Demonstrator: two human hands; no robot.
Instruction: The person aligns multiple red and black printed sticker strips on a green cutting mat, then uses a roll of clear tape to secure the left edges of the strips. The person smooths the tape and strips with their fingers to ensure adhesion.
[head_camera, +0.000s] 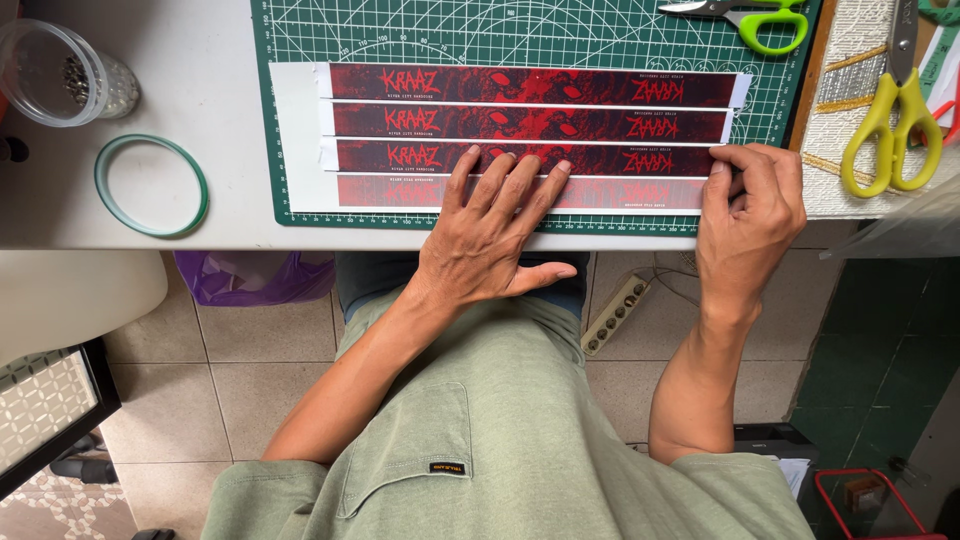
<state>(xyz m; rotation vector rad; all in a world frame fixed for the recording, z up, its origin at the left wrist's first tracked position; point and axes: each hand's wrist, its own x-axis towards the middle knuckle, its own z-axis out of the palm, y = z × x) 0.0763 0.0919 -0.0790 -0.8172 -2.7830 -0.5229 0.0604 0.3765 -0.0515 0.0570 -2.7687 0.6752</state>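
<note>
White desk (200, 80) over beige tiled floor (260, 390) (green right)

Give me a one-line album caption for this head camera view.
Left hand flat on dark red printed strips atop a green cutting mat, right hand pinching the strips' end.

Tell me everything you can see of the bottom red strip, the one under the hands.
The bottom strip is the lowest of four long dark-red printed bands on white backing, lying flat near the front edge of the green cutting mat. It looks paler and hazier than the three above, as if under a translucent layer. The left hand lies spread flat across its middle; the right hand pinches at its right end. Its left end is uncovered.
</note>
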